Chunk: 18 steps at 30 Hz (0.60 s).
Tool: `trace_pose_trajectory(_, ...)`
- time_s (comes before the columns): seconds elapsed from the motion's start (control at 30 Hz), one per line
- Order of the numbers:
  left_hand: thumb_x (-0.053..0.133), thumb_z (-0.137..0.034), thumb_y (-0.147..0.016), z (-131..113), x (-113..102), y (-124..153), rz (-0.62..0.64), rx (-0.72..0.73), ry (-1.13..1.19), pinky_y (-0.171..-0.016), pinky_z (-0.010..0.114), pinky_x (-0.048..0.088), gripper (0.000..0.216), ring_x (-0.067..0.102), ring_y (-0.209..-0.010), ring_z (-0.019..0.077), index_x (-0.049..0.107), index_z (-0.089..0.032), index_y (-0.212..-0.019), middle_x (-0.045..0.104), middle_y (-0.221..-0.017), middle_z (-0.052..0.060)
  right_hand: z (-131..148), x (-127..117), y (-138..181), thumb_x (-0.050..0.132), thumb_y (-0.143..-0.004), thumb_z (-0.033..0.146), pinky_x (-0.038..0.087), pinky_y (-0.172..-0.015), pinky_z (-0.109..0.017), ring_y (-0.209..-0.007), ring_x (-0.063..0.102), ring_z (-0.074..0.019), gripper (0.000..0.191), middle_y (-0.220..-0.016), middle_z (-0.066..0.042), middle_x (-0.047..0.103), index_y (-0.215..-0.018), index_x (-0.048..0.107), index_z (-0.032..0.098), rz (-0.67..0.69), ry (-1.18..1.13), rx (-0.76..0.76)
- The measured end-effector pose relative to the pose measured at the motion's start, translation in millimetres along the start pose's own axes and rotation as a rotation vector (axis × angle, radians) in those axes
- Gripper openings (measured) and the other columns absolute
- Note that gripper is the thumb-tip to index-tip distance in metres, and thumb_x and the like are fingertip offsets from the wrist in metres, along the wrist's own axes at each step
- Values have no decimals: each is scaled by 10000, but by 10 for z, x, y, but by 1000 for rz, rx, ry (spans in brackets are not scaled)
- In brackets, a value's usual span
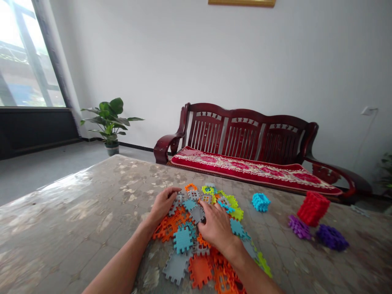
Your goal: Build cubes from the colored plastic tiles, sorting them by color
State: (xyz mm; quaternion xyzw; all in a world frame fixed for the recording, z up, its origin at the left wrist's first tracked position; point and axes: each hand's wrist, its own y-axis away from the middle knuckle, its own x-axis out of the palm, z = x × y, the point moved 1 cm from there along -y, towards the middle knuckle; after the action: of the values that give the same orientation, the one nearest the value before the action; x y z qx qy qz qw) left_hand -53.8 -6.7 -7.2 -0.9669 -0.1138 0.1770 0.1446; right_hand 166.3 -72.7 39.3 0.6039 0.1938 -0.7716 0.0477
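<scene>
A loose pile of interlocking plastic building tiles, notched along their edges, lies on the table between my hands. At the pile's left side my left hand (163, 204) has its fingers closed on a grey window tile (179, 199). My right hand (216, 226) reaches over the middle, its thumb and index finger on either side of a plain grey tile (197, 213). Below sit a teal tile (183, 240), a light grey tile (177, 267) and an orange tile (200, 270). Yellow-green tiles (232, 201) lie beyond my right hand, which covers part of the pile.
To the right on the patterned table (76, 220) stand a blue stack (261, 202), a red stack (313, 209), a purple stack (299, 227) and a dark violet stack (332, 237) of tiles. Behind the table is a wooden bench (241, 139); a potted plant (112, 122) stands at the left.
</scene>
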Motion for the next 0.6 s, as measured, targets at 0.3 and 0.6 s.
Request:
trace_pose_trajectory(0.3, 555, -391, -737, -17, -31, -15, 18, -30, 6, -814, 309, 486, 311, 650, -859, 211, 728, -207, -917, 742, -887, 22, 0, -180, 38, 466, -807, 39, 412, -949, -367, -1031, 547, -238, 725, -1174, -99, 630, -1487, 282, 208, -125, 95, -275)
trace_pose_trajectory(0.6, 562, -385, -720, -48, -45, -4, 0, -33, -15, -821, 325, 488, 299, 657, -841, 220, 733, -208, -890, 749, -872, 18, -585, -335, -131, 544, -812, 173, 470, -852, -320, -1006, 639, -215, 692, -1189, -81, 669, -1464, 314, 202, -107, -26, 108)
